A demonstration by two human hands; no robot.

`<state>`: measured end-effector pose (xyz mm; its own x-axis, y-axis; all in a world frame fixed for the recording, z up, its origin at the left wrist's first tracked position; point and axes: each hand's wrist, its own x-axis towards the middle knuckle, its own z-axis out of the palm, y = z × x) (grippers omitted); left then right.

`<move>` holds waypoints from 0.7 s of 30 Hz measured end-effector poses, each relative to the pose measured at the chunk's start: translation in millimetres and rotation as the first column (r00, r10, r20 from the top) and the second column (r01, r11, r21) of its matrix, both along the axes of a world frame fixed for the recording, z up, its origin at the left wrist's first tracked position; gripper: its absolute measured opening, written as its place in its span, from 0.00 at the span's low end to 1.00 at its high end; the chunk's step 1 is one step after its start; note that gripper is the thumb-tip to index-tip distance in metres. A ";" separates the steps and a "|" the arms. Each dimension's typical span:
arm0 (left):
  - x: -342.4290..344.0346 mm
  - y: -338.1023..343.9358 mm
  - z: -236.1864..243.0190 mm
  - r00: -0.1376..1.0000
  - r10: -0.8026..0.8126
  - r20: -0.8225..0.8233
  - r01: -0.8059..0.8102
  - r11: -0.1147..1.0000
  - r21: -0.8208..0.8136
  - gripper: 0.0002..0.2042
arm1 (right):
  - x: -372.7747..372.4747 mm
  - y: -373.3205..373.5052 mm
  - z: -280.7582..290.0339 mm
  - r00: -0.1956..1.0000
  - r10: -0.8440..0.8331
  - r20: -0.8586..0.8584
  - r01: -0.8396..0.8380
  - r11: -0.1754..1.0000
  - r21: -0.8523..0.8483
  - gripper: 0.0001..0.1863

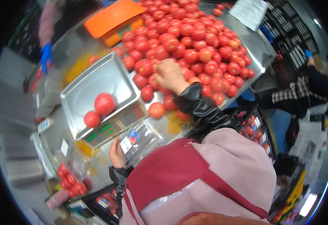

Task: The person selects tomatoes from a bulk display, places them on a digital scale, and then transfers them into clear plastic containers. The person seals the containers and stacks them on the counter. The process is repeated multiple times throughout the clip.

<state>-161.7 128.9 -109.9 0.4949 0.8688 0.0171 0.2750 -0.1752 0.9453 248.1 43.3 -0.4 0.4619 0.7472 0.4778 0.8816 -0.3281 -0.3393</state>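
My right hand (170,75) reaches into a large pile of red tomatoes (203,52), its fingers curled; what they hold, if anything, is hidden. My left hand (116,153) grips a clear plastic container (141,148) with a label, low at the front edge of the steel table. Just above it stands a scale with a steel tray (72,97) and a green display, two tomatoes (104,104) sitting in the tray. Loose yellow rubber bands (176,122) lie near the front edge.
An orange scale (113,17) and a white sheet (248,11) are at the back. A blue-gloved co-worker's hand (46,56) is at upper left. Another person (299,90) works among black crates at right. More tomatoes (68,182) sit at lower left.
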 end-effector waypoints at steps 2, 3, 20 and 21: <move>-8.0 -1.2 -13.0 0.983 0.090 0.160 -0.040 0.955 -0.293 0.15 | -9.5 5.4 -5.0 0.996 0.083 0.020 -0.083 0.996 -0.014 0.08; -7.1 -6.9 -0.3 0.947 0.216 0.236 -0.080 0.875 -0.478 0.16 | -18.6 8.6 -2.1 0.989 0.115 0.095 -0.120 0.992 0.048 0.08; 13.6 -27.8 31.5 0.995 0.066 -0.070 -0.066 0.998 0.008 0.14 | 82.9 66.0 -8.7 0.906 0.423 0.003 -0.306 0.661 -0.686 0.14; 13.9 -28.6 30.9 0.996 0.066 -0.060 -0.066 0.998 0.004 0.14 | 83.1 69.4 -11.5 0.911 0.411 0.004 -0.288 0.645 -0.707 0.14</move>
